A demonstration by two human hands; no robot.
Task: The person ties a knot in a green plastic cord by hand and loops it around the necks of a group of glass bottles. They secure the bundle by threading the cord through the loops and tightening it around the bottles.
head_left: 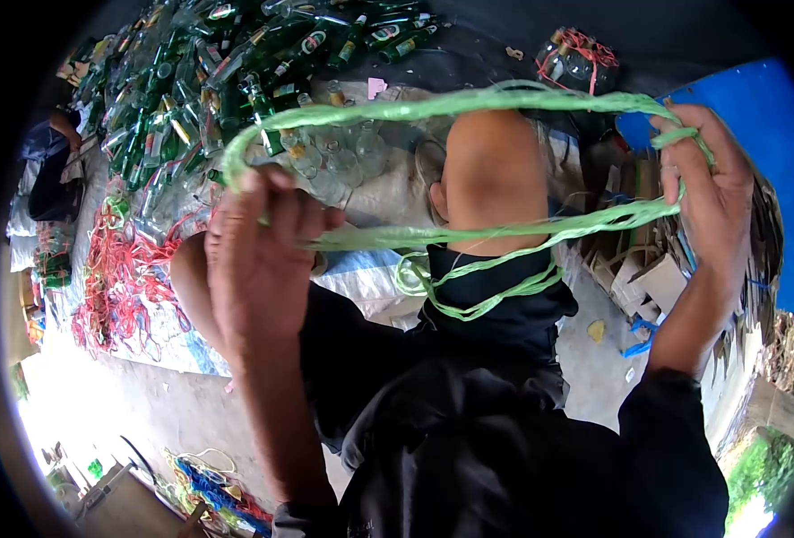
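Observation:
A pale green plastic twine (451,105) is stretched between my hands as a long loop of several strands. My left hand (263,242), slightly blurred, has its fingers curled round the loop's left end. At the other end, my right hand (709,179) grips the twine, which wraps round its fingers. Loose twine hangs below the lower strands and lies across the dark cloth over my thigh, just under my bare knee (496,179).
Green glass bottles (173,99) are piled at upper left, with clear bottles (348,157) nearer. Tangled red twine (115,278) lies at left, close to a seated person (52,170). A tied bottle bundle (576,58) stands at the back. Flattened cardboard (648,278) and a blue panel (773,170) are right.

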